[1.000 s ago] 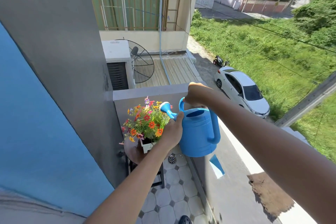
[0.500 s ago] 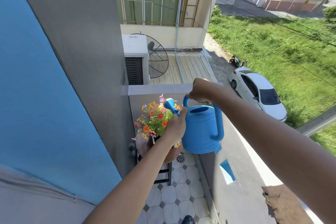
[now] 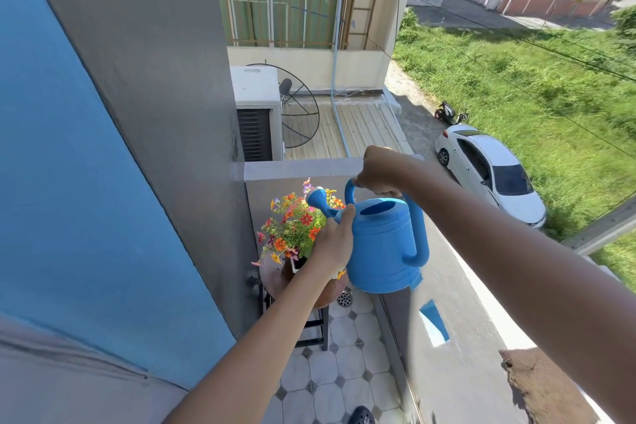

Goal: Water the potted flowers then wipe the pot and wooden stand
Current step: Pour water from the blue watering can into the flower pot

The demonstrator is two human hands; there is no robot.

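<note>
Watering can [image 3: 382, 244] now sits closer above the flowers [image 3: 296, 227], rose over the blooms (no stream visible). Right hand [image 3: 377, 172] fingers clamped on its handle; left hand [image 3: 335, 241] steadies the spout base. We judge pouring imminent.

One watering can [image 3: 382, 244], one flowerpot [image 3: 296, 263], two hands

Solid bright blue watering can [image 3: 382, 244]; orange, red, pink, yellow and purple flowers [image 3: 292, 224] over green leaves; reddish-brown round wooden stand [image 3: 272, 277] on black legs; white octagonal floor tiles [image 3: 330, 372] dotted with small grey diamonds; blue and grey wall [image 3: 103, 148]; white car [image 3: 492, 172]
</note>
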